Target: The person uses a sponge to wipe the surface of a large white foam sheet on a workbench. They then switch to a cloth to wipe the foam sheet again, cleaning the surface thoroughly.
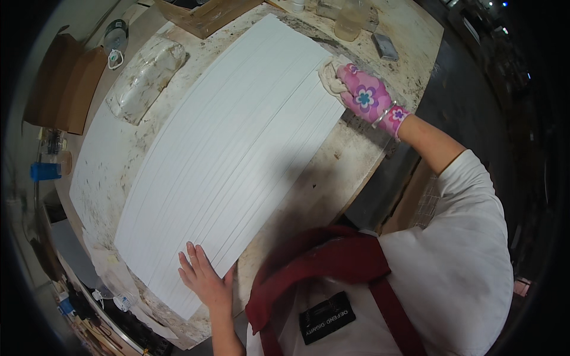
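Note:
A large white panel (237,136) with fine grooves along its length lies slantwise across the worktable. At its near end my bare left hand (206,279) rests with the fingers spread on the surface, the thumb by the near edge. My right hand (368,98), in a pink glove with a flower pattern, is at the panel's far right edge. It is closed on a crumpled off-white cloth (328,76) that touches the panel there. Part of the cloth is hidden under the glove.
The worktable (332,157) is stained. Left of the panel lies a plastic-wrapped bundle (146,82). Further left are a cardboard box (89,86), a clear bottle (116,34) and a blue container (45,171). A grey block (385,47) and a cloudy jar (351,25) stand at the back.

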Available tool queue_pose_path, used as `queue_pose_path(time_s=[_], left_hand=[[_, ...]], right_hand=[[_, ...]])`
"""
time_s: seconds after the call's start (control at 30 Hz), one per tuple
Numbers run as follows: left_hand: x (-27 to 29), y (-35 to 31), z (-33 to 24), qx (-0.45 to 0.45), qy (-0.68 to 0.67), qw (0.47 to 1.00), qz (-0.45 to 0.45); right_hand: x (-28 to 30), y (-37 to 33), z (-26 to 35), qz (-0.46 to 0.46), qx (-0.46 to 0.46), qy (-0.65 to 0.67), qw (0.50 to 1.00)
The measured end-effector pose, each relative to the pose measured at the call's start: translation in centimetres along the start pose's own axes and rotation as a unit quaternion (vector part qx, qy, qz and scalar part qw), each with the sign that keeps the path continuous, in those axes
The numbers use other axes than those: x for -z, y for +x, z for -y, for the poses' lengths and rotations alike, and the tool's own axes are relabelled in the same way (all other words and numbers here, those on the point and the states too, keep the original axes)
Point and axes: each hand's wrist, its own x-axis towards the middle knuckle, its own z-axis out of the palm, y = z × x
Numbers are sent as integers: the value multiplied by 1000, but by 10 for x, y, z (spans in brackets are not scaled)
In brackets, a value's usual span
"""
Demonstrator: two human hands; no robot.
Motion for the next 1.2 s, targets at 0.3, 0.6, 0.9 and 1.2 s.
queue_pose_path(time_s=[0.3,0.6,0.9,1.2], left_hand=[[6,-5,3,2,10,1000,19],[2,-2,0,3,-9,1000,-4],[0,-2,-1,7,-15,1000,-14],[2,1,1,-1,-12,1000,-12]], right_hand=[[-13,-15,63,34,236,-27,971],[14,2,46,112,153,10,982],[2,1,114,188,133,-66,971],[14,20,19,156,-84,-35,984]])
